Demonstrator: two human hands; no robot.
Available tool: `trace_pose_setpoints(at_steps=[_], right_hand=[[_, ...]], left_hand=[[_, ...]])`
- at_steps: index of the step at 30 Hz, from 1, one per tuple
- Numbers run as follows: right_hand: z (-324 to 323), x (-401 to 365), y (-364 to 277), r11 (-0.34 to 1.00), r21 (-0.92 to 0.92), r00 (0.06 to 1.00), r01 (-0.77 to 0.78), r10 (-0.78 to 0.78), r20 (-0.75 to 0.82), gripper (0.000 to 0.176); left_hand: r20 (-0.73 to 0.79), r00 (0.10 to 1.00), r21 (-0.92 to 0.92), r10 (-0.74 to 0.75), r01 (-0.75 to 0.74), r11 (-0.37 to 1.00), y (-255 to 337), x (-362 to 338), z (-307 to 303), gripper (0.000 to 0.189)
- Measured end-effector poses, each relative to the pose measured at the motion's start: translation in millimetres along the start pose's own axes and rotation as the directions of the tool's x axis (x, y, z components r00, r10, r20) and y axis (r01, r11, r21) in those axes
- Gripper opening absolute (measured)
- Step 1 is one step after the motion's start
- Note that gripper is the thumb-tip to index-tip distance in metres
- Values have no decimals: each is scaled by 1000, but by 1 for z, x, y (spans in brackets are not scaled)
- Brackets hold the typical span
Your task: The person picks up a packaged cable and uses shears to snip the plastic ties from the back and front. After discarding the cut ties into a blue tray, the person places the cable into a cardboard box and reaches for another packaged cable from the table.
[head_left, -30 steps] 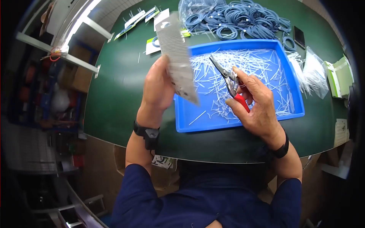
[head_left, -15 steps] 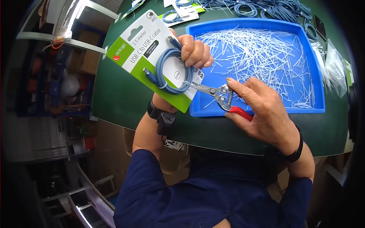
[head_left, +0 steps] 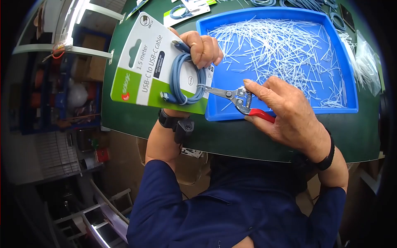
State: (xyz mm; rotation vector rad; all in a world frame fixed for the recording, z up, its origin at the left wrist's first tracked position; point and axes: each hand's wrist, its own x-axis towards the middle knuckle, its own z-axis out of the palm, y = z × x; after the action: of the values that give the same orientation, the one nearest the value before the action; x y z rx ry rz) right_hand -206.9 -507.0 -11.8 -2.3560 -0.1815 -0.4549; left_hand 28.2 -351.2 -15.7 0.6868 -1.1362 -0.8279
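Observation:
My left hand (head_left: pixel 202 48) grips a green and white cardboard package (head_left: pixel 131 74) by its far edge, fingers curled over the front. A coiled blue USB-C cable (head_left: pixel 177 84) is fastened on the card's face by white ties, its two plugs pointing outward. My right hand (head_left: pixel 285 113) is closed around red-handled pruning snips (head_left: pixel 260 114). Their blade tips meet the right side of the coil, by a white tie (head_left: pixel 201 87). Whether the blades touch the tie I cannot make out.
A blue tray (head_left: pixel 285 113) strewn with white tie clippings (head_left: pixel 285 49) lies on the green table (head_left: pixel 182 146). Behind are more carded cables (head_left: pixel 182 12) and loose blue cable coils (head_left: pixel 306 4). A clear plastic bag (head_left: pixel 367 62) and a phone (head_left: pixel 347 18) are at right.
The package has turned more upright and shifted slightly left. The snips have come along with it, their tips still at the right of the coil. The whole view has shifted a little.

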Motion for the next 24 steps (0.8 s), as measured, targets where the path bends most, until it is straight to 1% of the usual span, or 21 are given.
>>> trace_pose_setpoints(at_steps=[1, 4, 7, 10, 12, 13, 15, 16, 17, 18, 19, 21, 22, 23, 24], right_hand=[[0, 0, 1, 1000, 12, 1000, -6, 5, 13, 66], [-3, -2, 3, 1000, 16, 999, -17, 16, 40, 66], [-3, -2, 5, 1000, 0, 998, -21, 21, 64, 68], [-1, -3, 5, 993, -108, 999, 51, -51, 5, 71], [-1, -3, 5, 991, -123, 999, 44, -44, 8, 72], [-2, -4, 4, 989, -139, 999, 41, -39, 13, 72], [-4, -3, 4, 985, -165, 999, 44, -41, 20, 73], [-4, -3, 4, 991, -129, 1000, 24, -22, 17, 71], [-5, -2, 4, 996, -94, 1000, 5, -4, 16, 69], [-5, -2, 4, 998, -60, 1000, -13, 14, 18, 67], [-3, 0, 5, 997, -73, 1000, -6, 8, 25, 67], [7, 5, 6, 996, 94, 995, -2, 12, -104, 58], [9, 7, 6, 985, 174, 986, 0, 29, -165, 53], [9, 8, 5, 988, 154, 987, -11, 35, -158, 53], [8, 10, 3, 979, 204, 985, -4, 39, -167, 50]], left_hand=[[0, 1000, -3, -4, 4, 1000, 1, 0, 1, 71], [42, 999, 85, -11, 8, 996, 1, -1, 4, 72], [46, 999, 102, 5, -9, 995, -1, -2, 4, 72], [41, 999, 128, 15, -20, 992, 0, -3, 5, 72], [29, 999, 164, 23, -28, 986, 2, -3, 7, 73], [30, 999, 163, 28, -32, 986, 2, -3, 8, 73], [-59, 998, 76, 36, -31, 997, 1, -5, 11, 69], [-102, 994, 32, 40, -37, 999, 1, -5, 11, 67], [-101, 994, 32, 51, -48, 998, -1, -6, 8, 67], [-110, 990, 1, 85, -86, 996, -5, -7, 2, 60], [-119, 985, -31, 122, -126, 992, -8, -8, -3, 55], [-127, 977, -75, 173, -183, 980, -18, -11, -9, 52], [-143, 980, -114, 140, -157, 981, -23, -13, -7, 50], [-155, 982, -157, 105, -129, 979, -30, -15, -4, 48], [-163, 984, -202, 66, -99, 974, -35, -14, 0, 47]])
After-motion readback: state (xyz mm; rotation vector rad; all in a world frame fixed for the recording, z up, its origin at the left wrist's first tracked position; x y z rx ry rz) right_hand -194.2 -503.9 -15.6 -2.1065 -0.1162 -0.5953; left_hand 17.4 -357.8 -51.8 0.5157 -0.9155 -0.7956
